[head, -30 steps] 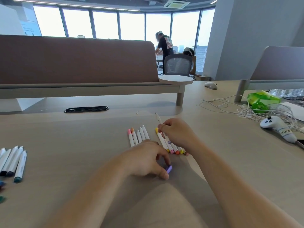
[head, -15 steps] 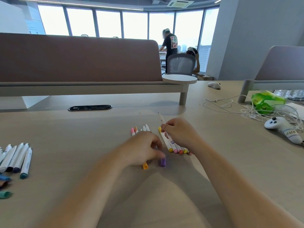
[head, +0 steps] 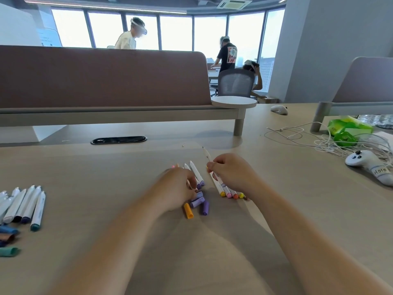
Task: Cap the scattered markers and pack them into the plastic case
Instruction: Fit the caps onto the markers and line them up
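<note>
Clamped between thumb and fingers of the right grip (head: 231,173) is a white marker (head: 206,155), held over the middle of the surface (head: 106,167), its long axis running toward the far edge, the far end seemingly uncapped. Loose purple caps (head: 198,202) and an orange cap (head: 188,210) lie just nearward of the left grip (head: 176,188), which is curled and blurred; whether anything is pinched cannot be told. That grip is judged nearer the caps.

White controller (head: 361,161) beside tangled cables (head: 325,143), green packet (head: 348,125) behind.
</note>
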Demonstrator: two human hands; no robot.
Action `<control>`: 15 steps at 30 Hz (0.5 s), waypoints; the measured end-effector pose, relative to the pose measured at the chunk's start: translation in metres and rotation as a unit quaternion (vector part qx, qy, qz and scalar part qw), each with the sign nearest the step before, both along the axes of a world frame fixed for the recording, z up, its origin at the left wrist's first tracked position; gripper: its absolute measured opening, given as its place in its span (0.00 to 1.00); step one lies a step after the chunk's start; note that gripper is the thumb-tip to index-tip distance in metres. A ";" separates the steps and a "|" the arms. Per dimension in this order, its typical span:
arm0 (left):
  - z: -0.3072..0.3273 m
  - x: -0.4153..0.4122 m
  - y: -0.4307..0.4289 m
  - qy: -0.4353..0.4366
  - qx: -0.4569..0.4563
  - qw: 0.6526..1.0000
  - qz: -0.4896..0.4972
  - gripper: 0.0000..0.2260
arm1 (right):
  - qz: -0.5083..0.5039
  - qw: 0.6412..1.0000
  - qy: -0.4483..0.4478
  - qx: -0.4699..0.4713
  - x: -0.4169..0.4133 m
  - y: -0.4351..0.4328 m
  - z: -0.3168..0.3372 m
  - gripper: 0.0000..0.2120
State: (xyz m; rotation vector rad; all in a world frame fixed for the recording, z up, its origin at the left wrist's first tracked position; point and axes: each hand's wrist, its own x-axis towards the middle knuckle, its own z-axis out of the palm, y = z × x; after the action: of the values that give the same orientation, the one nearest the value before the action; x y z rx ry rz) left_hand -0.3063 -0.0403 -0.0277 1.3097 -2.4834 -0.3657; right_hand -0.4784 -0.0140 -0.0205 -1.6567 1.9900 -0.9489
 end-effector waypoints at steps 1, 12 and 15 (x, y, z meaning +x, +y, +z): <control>-0.002 -0.001 0.000 0.002 -0.006 1.000 -0.011 0.06 | 0.000 1.000 0.002 0.000 0.000 0.000 0.000 0.13; -0.009 -0.008 -0.005 -0.049 -0.028 0.996 -0.073 0.08 | 0.002 1.000 0.011 0.007 0.002 0.000 -0.003 0.14; -0.008 -0.007 -0.004 -0.047 -0.027 0.996 -0.071 0.07 | 0.003 1.000 0.011 0.007 0.002 -0.001 -0.003 0.13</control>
State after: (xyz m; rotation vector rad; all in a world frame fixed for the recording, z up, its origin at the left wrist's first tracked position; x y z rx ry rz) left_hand -0.3138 -0.0443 -0.0361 1.1582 -2.6526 -0.2730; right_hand -0.4764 -0.0147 -0.0231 -1.6709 2.0009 -0.9157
